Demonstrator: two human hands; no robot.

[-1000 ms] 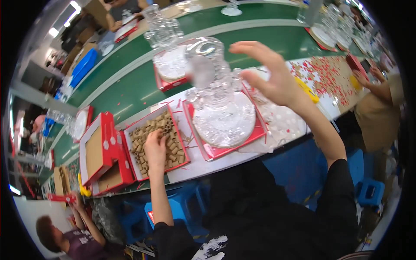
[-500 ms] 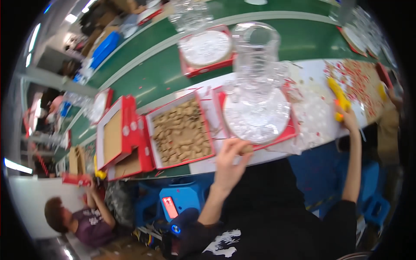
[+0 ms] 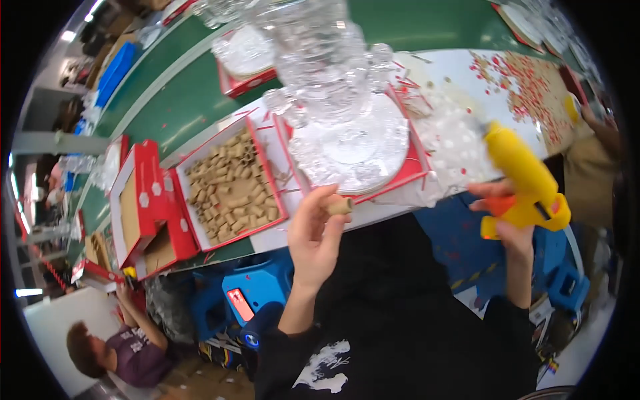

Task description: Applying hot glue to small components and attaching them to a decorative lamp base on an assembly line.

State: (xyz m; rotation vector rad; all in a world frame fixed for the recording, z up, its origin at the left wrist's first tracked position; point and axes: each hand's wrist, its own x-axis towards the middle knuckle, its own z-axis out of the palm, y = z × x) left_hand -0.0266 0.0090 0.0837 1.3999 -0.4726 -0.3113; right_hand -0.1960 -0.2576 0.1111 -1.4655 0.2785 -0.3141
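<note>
My left hand (image 3: 312, 235) holds a small tan cardboard tube (image 3: 339, 206) between thumb and fingers, raised in front of the table edge. My right hand (image 3: 512, 220) grips a yellow and orange glue gun (image 3: 526, 179) at the right, nozzle pointing up and left. Between the hands, on the table, a clear glass piece with stacked tiers (image 3: 333, 80) stands on a red-rimmed tray (image 3: 415, 175). A red box of several tan tubes (image 3: 229, 186) lies left of that tray.
An open red box (image 3: 138, 203) sits at the far left by the table edge. Another red tray with a glass dish (image 3: 245, 56) lies on the green table strip behind. Red scraps (image 3: 540, 87) cover the right table end. A seated person (image 3: 120, 347) is at lower left. Blue stools (image 3: 257, 288) stand below.
My left hand left the tube box and now holds one tube up at the table edge. My right hand picked up the yellow glue gun and brought it toward me.
</note>
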